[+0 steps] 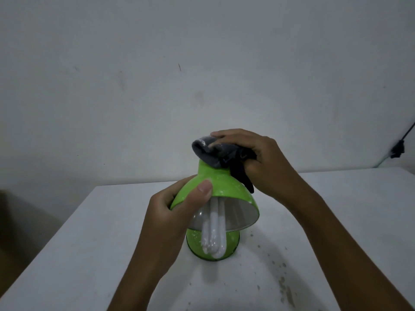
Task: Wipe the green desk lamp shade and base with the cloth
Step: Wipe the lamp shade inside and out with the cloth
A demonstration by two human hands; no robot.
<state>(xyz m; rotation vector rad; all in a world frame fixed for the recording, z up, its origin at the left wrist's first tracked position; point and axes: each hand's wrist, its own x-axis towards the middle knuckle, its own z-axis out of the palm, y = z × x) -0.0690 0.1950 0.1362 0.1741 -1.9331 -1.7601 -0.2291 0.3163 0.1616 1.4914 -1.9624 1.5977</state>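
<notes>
Both hands on green desk lamp point(221, 187), mid desk point(89, 232). Left hand point(170, 212) fingers grip shade rim; right hand point(253, 158) fingers clutch dark cloth point(213, 153) atop shade neck. Base point(193, 243) lies below shade, unwiped, left hand nearer.

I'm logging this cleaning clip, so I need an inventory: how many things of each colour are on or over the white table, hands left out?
Green: 1, the desk lamp, its shade and base counted together
White: 1, the bulb under the shade
Dark grey: 1, the cloth held on top of the shade
Total: 3
</notes>
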